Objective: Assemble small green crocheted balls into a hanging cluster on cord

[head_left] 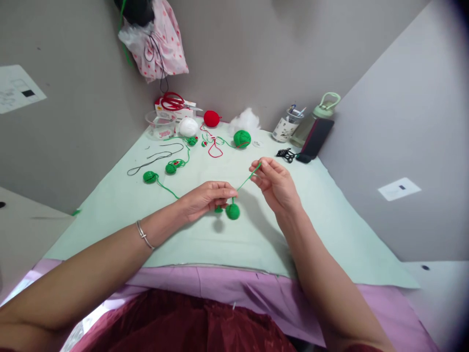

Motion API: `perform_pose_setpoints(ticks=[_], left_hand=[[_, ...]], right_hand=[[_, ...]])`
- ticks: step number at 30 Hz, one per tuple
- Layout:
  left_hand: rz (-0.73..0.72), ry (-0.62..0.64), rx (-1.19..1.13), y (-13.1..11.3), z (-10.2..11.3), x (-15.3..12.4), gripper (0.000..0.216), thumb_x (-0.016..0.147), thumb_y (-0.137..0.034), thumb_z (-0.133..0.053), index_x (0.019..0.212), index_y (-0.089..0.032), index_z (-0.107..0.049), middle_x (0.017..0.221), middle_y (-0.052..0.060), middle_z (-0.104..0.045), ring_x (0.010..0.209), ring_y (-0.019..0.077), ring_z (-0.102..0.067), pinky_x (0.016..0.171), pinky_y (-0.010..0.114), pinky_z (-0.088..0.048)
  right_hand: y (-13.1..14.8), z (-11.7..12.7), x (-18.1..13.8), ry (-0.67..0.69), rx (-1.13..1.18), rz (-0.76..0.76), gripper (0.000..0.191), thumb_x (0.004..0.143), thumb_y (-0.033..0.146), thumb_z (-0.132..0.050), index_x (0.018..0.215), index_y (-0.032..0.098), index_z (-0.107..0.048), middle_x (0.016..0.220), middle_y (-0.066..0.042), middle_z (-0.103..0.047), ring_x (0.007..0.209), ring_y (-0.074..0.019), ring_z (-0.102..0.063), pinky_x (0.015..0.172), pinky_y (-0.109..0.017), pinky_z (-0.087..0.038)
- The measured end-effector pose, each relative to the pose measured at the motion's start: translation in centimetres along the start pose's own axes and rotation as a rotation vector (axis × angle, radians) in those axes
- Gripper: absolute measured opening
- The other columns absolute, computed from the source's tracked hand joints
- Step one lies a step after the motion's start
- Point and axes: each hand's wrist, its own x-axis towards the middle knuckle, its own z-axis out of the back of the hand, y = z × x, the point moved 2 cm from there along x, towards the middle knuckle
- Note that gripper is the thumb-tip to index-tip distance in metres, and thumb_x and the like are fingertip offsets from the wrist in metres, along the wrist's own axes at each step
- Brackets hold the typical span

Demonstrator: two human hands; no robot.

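Note:
My left hand [210, 198] is closed in a pinch on green yarn above the middle of the table. Just below its fingertips hangs a small green yarn ball [232, 211], and a smaller green piece [219, 209] shows under the fingers. A taut green yarn strand [249, 177] runs up and right to my right hand [274, 181], which pinches its upper end. Another green strand [167, 188] leads from behind my left hand to a green ball [150, 177] on the left. Near that lies a second green ball [170, 168] with red-and-green bits.
Along the back stand red-handled scissors [173, 101] on a box, a clear tub [161, 128], white yarn [188, 127], red yarn [211, 118], a green yarn ball [242, 139] and white stuffing [246, 121]. At right are a pen cup [287, 126], a bottle [311, 122] and a phone [315, 139].

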Motion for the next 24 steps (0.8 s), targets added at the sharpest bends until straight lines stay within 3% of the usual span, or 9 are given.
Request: perform_pose_setpoints(ticks=[3, 6, 9, 18, 24], left_hand=[[0.008, 0.005, 0.04, 0.0, -0.1, -0.1, 0.023, 0.073, -0.034, -0.078, 0.075, -0.016, -0.064, 0.065, -0.003, -0.046, 0.057, 0.0075, -0.038, 0.053, 0.022, -0.031], [0.01, 0.043, 0.073, 0.1, -0.4, -0.1, 0.021, 0.074, -0.033, -0.075, 0.073, -0.017, -0.061, 0.065, -0.003, -0.045, 0.057, 0.0086, -0.037, 0.054, 0.023, -0.031], [0.013, 0.074, 0.089, 0.1, -0.6, -0.1, 0.021, 0.075, -0.032, -0.073, 0.073, -0.017, -0.059, 0.067, -0.003, -0.047, 0.059, 0.0083, -0.037, 0.058, 0.023, -0.032], [0.041, 0.086, 0.056, 0.0, -0.6, -0.2, 0.021, 0.077, -0.032, -0.073, 0.077, -0.016, -0.06, 0.073, -0.001, -0.057, 0.065, 0.0091, -0.049, 0.064, 0.024, -0.04], [-0.007, 0.144, -0.116, -0.4, -0.6, -0.4, 0.028, 0.081, -0.037, -0.074, 0.094, -0.015, -0.064, 0.093, 0.004, -0.064, 0.082, 0.0143, -0.064, 0.091, 0.037, -0.05]], right_hand=[[0.1, -0.7, -0.5, 0.168, 0.055, -0.134, 0.033, 0.075, 0.045, -0.078, 0.084, 0.021, -0.057, 0.072, 0.003, -0.061, 0.062, -0.0103, -0.059, 0.054, -0.022, -0.05], [0.3, -1.2, -0.7, 0.239, 0.093, -0.179, 0.032, 0.077, 0.042, -0.077, 0.08, 0.02, -0.054, 0.058, 0.007, -0.046, 0.046, -0.0067, -0.041, 0.041, -0.02, -0.035], [0.5, -1.1, -0.5, 0.204, 0.145, -0.17, 0.031, 0.076, 0.036, -0.079, 0.077, 0.019, -0.053, 0.055, 0.009, -0.04, 0.044, -0.0045, -0.031, 0.039, -0.019, -0.025], [0.9, -0.5, -0.1, 0.104, 0.219, -0.117, 0.025, 0.075, 0.029, -0.079, 0.079, 0.018, -0.056, 0.059, 0.008, -0.045, 0.044, -0.0028, -0.027, 0.04, -0.018, -0.023], [1.0, 0.0, 0.2, 0.049, 0.181, -0.091, 0.032, 0.07, 0.033, -0.083, 0.08, 0.02, -0.055, 0.07, 0.006, -0.052, 0.049, -0.0031, -0.033, 0.04, -0.017, -0.025]])
